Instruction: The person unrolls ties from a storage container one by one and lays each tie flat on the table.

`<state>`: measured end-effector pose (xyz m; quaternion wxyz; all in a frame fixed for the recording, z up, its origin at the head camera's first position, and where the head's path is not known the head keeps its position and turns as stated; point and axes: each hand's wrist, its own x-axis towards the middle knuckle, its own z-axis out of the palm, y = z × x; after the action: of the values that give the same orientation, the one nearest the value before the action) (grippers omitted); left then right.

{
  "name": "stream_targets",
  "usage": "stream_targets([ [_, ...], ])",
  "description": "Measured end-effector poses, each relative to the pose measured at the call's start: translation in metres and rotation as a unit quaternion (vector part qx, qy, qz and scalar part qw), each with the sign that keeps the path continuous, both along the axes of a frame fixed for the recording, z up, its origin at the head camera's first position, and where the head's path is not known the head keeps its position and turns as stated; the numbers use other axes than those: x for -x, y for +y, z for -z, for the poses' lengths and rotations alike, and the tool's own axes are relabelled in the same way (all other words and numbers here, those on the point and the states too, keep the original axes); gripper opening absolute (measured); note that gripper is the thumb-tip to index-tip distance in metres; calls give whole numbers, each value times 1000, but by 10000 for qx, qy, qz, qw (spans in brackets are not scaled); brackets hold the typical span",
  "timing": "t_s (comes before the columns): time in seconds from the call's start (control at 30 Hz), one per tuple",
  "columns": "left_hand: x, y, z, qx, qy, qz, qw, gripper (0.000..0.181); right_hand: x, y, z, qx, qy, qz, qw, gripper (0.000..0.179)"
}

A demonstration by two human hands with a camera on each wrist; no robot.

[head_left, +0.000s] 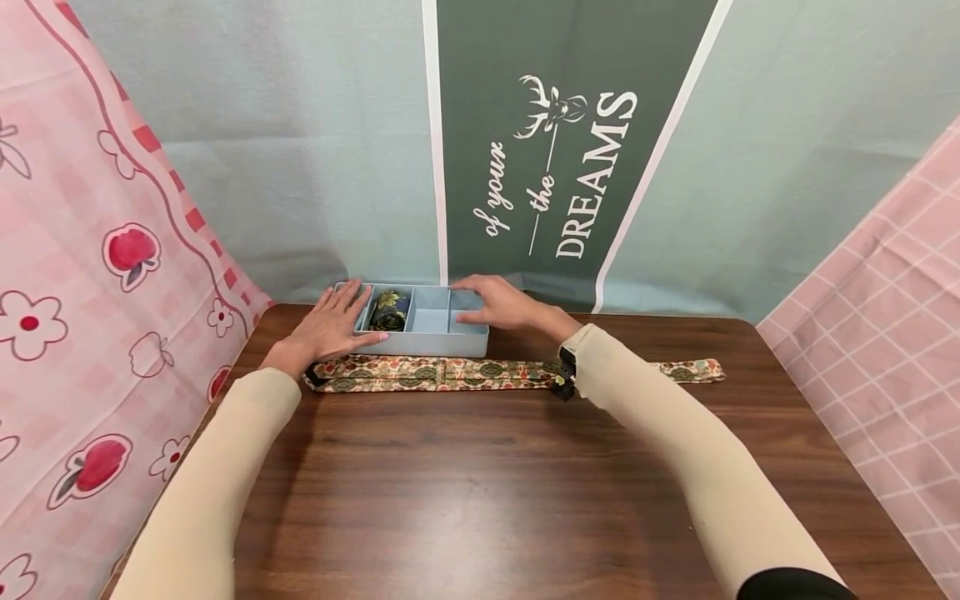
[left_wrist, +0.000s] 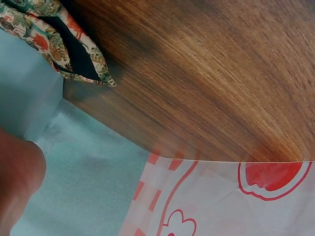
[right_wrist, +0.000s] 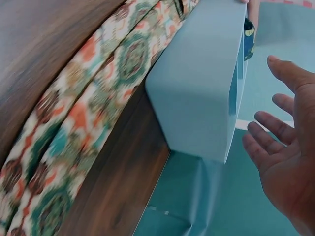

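A pale blue divided box (head_left: 435,344) stands near the table's back edge. One compartment holds a rolled dark necktie (head_left: 390,311) with yellow flowers. My left hand (head_left: 330,323) lies over the box's left end, fingers spread and thumb along the front rim. Over the right-end compartment hovers my right hand (head_left: 501,302); the right wrist view shows its fingers parted, holding nothing and apart from the box. A patterned cream, green and orange necktie (head_left: 480,375) stretches lengthwise in front of the box. Its dark-lined tip (left_wrist: 44,42) appears in the left wrist view. My right forearm covers part of it.
Brown wooden table (head_left: 450,483) spreads out toward me. Behind the box hangs a grey-green curtain (head_left: 337,150) with lettering. Pink printed cloths border the left (head_left: 67,333) and right (head_left: 885,275) sides.
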<state>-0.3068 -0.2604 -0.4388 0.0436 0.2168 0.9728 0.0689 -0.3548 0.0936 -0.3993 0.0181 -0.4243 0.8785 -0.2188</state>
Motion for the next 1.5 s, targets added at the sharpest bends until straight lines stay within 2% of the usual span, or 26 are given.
stream_targets([
  [0.2, 0, -1, 2, 41, 6, -45, 10000, 99, 5, -23, 0, -18, -17, -174, 9998, 64],
  [0.4, 1, -3, 2, 85, -14, -90, 9999, 99, 8, -42, 0, -68, -174, -95, 9998, 64],
  [0.6, 1, -4, 0, 66, 10, -92, 9999, 99, 11, -60, 8, 58, -155, -10, 9999, 63],
  [0.9, 0, -2, 4, 94, -18, -124, 9999, 100, 6, -81, 20, 50, -26, -173, 9998, 63],
  [1.5, 2, -1, 2, 129, 23, -91, 9999, 101, 2, -121, 9, -670, -32, -108, 9977, 62],
])
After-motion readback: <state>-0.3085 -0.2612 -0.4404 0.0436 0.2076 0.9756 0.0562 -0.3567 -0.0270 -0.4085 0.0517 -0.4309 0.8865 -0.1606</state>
